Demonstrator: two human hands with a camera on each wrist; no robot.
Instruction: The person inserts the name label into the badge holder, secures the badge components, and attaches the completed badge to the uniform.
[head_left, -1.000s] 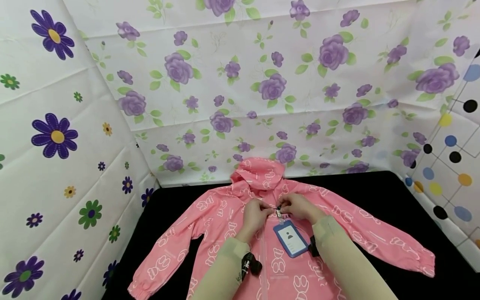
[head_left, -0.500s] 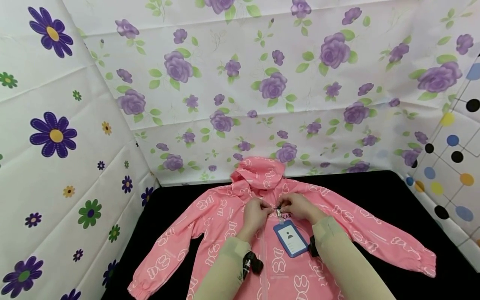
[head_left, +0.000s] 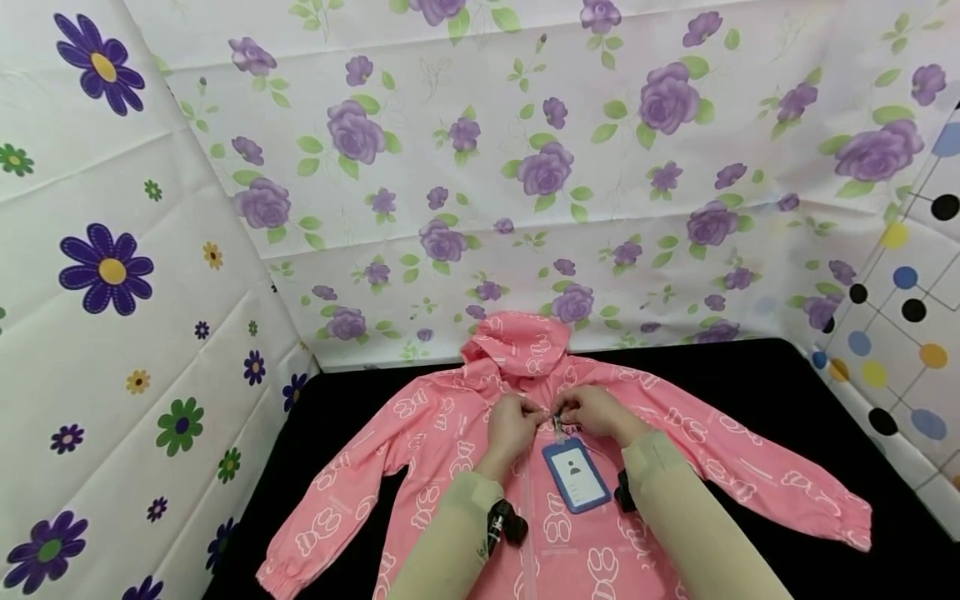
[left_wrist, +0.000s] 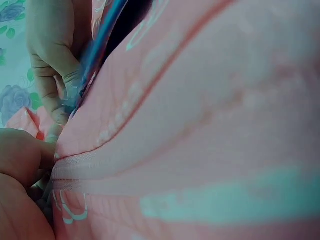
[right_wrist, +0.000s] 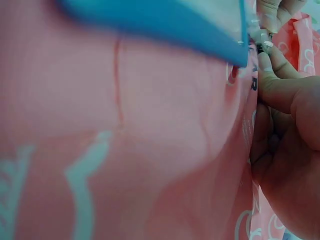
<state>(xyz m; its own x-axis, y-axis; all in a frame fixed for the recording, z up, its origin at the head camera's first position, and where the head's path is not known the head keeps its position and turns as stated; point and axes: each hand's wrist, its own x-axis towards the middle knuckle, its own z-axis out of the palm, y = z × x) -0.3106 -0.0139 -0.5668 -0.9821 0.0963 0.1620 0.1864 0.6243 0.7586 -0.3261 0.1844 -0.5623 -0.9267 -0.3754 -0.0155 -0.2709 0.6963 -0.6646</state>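
A pink hooded jacket [head_left: 468, 450] with white bear outlines lies spread out, front up. On its chest, right of the zipper, lies a blue-framed badge holder [head_left: 576, 477] with a white card, hanging from a small metal clip [head_left: 557, 422]. My right hand [head_left: 597, 412] pinches that clip between thumb and finger against the fabric. Close beside it, my left hand [head_left: 512, 431] pinches jacket fabric near the zipper, its fingertips almost meeting the right ones. In the right wrist view the clip [right_wrist: 265, 42] shows at the fingertips, and the badge's blue edge [right_wrist: 165, 27] crosses the top.
The jacket rests on a black-covered table [head_left: 750, 375]. Its hood [head_left: 521, 342] points to the back, and both sleeves spread out sideways. Floral cloth [head_left: 487, 167] hangs behind, daisy-patterned cloth [head_left: 172, 317] at the left and dotted cloth [head_left: 900, 333] at the right.
The badge holder has swung slightly to the left and hangs a little straighter. Both hands stay at nearly the same spot on the chest.
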